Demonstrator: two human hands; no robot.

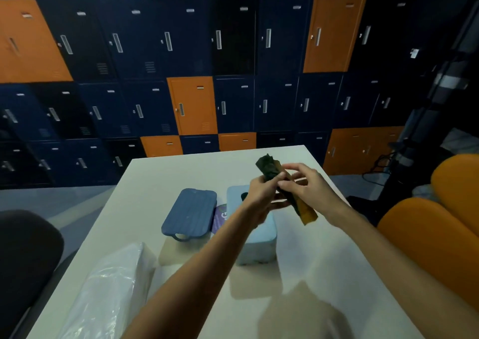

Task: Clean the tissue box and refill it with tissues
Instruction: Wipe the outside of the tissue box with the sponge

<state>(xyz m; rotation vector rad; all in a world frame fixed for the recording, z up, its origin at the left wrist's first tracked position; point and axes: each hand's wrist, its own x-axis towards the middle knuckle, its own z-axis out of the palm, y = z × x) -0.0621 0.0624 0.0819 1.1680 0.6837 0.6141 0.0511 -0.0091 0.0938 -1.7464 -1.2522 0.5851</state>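
A light blue tissue box (259,245) stands on the white table (324,299), its dark slot partly hidden by my left arm. Its darker blue ribbed lid (189,213) lies beside it to the left. Above the box, both hands hold a folded cloth (300,205), dark green on one side and mustard yellow on the other. My left hand (261,196) grips its middle from below. My right hand (305,183) pinches its upper part. A clear plastic pack of white tissues (108,292) lies at the near left.
A round purple thing (220,218) peeks out between lid and box. Blue and orange lockers (191,105) fill the wall behind the table. Orange seats (427,240) stand to the right, a dark chair (23,248) to the left, and a black stand with cables (404,154) at far right.
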